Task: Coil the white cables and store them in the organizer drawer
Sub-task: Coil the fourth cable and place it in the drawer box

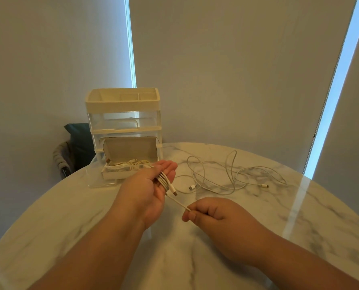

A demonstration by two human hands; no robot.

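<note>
Cable (164,181) coils wrap the straight, side-by-side fingers of the left hand (148,186) — its free end slants down-right, pinched by the right hand (212,213).

No text, label, brand, number or sign can be read on the organizer (123,105), the open cardboard box (130,147), the white cables (192,187) or the marble counter (258,216).

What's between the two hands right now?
Head view: a short straight run of white cable from the coil on the left hand to the right hand, over bare table.
</note>
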